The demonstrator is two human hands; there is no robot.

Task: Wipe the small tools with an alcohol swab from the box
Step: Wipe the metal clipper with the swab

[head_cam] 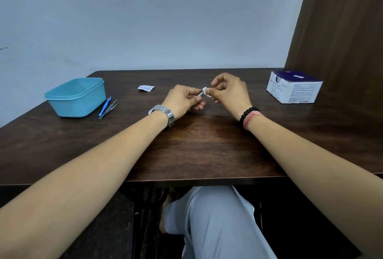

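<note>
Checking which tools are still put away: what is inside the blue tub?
The blue tub has its lid on, so its contents are hidden. Beside it on the table lie a blue-handled tool and tweezers.

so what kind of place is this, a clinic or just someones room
Probably a plain room at home or a small workspace, not clearly a clinic. There is a dark wooden table against a bare wall, a box of alcohol swabs on its right, and a blue plastic tub with small tools beside it.
</note>
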